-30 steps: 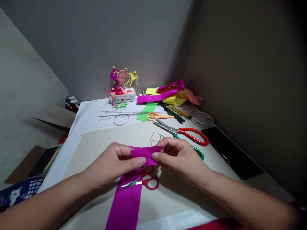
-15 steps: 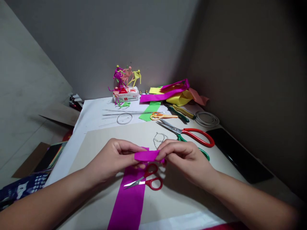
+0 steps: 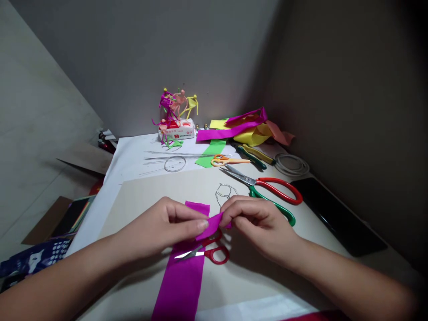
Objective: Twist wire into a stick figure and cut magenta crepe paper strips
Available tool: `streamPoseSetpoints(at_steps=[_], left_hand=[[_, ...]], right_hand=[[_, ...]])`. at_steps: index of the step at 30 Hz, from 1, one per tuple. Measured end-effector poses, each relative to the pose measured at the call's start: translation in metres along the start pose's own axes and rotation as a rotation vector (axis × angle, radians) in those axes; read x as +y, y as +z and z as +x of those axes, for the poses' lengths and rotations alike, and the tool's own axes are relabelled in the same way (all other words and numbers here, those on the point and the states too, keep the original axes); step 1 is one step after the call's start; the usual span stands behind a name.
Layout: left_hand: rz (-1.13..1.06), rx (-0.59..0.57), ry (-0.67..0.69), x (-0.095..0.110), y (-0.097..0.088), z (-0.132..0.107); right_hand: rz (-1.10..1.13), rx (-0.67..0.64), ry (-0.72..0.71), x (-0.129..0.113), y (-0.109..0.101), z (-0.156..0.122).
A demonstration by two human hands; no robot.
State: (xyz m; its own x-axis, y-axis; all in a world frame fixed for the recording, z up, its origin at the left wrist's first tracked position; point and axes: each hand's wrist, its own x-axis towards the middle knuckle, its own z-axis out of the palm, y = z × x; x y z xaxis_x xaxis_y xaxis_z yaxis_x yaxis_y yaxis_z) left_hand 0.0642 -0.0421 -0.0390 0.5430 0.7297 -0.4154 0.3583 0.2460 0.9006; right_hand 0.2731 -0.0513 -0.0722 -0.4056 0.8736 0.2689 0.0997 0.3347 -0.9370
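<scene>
Both my hands pinch a small magenta paper piece just above the table. My left hand grips its left end between thumb and fingers. My right hand pinches its right end, and the piece is folded and twisted between them. Below lies a long magenta paper strip running toward me. Small red-handled scissors rest across that strip, partly under my hands. A bent wire shape lies just beyond my right hand.
Large red-handled scissors, green-handled pliers and orange scissors lie at the right. Farther back are coloured paper strips, straight wires and a wire ring, paper-wrapped figures on a box, a white cable coil, a black phone.
The flat magenta piece has been folded narrower and is now twisted between my fingers. My hands have drawn a little closer together.
</scene>
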Motion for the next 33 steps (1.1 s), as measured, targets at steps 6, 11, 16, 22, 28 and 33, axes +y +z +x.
streamPoseSetpoints(at_steps=[6, 11, 16, 22, 28, 33], left_hand=[[0.116, 0.017, -0.053, 0.001, -0.002, -0.004], [0.071, 0.047, -0.063, -0.001, 0.0, -0.001], [0.055, 0.04, -0.045, -0.003, 0.006, 0.001], [0.082, -0.024, -0.031, -0.002, 0.011, 0.001], [0.149, 0.066, -0.057, -0.005, 0.01, 0.001], [0.132, -0.007, -0.035, -0.004, 0.009, 0.002]], right_hand=[[0.081, -0.042, 0.02, 0.001, -0.002, -0.003], [0.35, 0.036, 0.217, 0.003, -0.001, -0.003], [0.311, 0.026, 0.342, 0.003, 0.005, 0.0], [0.101, 0.031, 0.262, 0.003, 0.009, -0.003], [0.007, 0.04, 0.205, 0.001, 0.009, -0.004], [-0.034, 0.045, 0.183, 0.002, 0.007, -0.003]])
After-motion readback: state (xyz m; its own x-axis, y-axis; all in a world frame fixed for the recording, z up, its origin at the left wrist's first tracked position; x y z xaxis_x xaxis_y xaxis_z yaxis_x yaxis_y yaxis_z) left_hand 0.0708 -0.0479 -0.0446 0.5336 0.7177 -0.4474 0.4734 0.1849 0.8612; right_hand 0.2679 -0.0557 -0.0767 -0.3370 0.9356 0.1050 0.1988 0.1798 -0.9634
